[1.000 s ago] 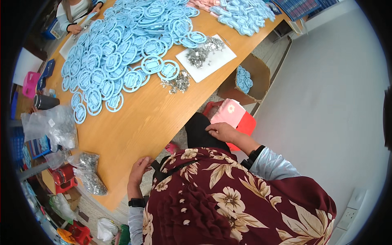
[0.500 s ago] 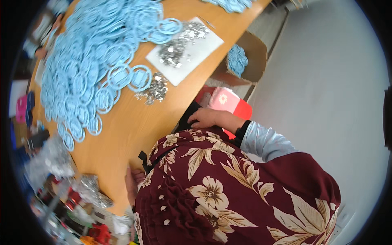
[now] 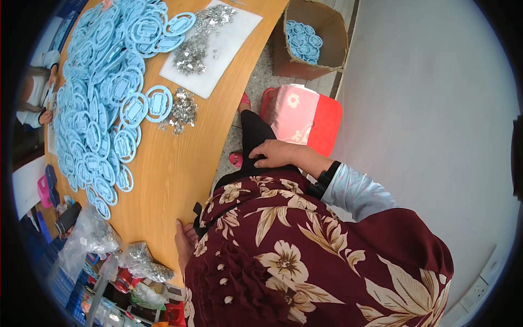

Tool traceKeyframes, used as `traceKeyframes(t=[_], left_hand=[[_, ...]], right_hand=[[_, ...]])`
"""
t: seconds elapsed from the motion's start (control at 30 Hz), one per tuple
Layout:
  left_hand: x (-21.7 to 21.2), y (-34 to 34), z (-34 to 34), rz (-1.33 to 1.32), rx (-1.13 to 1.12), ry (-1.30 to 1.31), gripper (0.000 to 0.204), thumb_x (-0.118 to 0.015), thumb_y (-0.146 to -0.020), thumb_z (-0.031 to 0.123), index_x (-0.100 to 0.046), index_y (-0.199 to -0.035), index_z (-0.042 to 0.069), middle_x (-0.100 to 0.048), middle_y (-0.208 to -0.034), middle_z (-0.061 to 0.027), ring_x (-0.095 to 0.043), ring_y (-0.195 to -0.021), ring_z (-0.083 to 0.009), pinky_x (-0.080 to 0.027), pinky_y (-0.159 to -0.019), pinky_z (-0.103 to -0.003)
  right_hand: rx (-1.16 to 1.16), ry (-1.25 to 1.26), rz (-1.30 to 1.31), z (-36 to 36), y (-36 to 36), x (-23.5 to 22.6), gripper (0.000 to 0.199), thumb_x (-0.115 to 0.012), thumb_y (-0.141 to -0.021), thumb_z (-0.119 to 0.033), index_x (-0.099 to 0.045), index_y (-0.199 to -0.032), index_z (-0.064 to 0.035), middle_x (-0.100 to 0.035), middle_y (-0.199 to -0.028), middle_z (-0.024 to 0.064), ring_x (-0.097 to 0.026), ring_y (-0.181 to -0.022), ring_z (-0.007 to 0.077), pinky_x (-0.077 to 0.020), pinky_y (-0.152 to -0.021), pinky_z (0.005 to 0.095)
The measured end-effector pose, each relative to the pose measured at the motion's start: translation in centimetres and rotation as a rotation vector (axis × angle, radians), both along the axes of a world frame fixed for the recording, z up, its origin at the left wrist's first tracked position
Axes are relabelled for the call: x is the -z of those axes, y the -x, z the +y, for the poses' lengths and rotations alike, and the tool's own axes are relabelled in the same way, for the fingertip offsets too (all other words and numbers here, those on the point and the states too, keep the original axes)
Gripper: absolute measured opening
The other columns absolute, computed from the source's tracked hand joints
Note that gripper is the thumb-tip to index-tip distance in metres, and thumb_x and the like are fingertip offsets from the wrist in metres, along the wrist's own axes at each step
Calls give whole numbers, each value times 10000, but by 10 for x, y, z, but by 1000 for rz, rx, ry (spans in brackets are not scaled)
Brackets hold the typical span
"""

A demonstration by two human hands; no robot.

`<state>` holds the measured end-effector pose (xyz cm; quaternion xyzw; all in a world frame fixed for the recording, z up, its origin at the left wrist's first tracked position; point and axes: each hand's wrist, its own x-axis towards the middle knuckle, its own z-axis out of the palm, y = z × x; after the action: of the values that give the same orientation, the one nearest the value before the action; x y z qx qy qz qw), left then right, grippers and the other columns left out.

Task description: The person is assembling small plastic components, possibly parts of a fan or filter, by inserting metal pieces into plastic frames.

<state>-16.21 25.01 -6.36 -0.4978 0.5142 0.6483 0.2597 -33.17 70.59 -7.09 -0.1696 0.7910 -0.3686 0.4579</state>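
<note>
On floor: cardboard box (image 3: pixel 327 41) | holds blue plastic rings (image 3: pixel 302 39)

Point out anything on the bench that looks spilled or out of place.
A small heap of silver metal bits lies loose on the bare wooden table, off the white sheet that holds the main pile. The blue plastic rings sprawl in an unsorted overlapping spread. Nothing looks damaged.

table (image 3: pixel 163 180): smooth wood | rings (image 3: pixel 98 109): matt blue plastic | garment (image 3: pixel 283 261): floral cloth
</note>
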Motion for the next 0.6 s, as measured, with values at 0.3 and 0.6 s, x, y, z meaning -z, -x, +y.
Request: traceKeyframes(t=[0.3, 0.6], left_hand=[[6, -10, -6, 24, 79, 14, 599, -473, -972, 594, -640, -975, 19, -684, -784, -114, -635, -683, -197, -505, -649, -314], [5, -10, -13, -67, 139, -19, 555, -530, -963, 546, -631, -1001, 2, -692, -797, -130, -692, -728, -240, -540, -663, -341]], right_hand=[[185, 52, 225, 7, -7, -21, 377, -632, -909, -302, -651, -1215, -84, -679, -1154, 167, -629, -1092, 339, -480, -975, 414], [486, -349, 330, 97, -1, 49, 328, -603, -905, -297, -686, -1143, -88, -677, -1133, 176, -625, -1063, 356, -484, -960, 427]])
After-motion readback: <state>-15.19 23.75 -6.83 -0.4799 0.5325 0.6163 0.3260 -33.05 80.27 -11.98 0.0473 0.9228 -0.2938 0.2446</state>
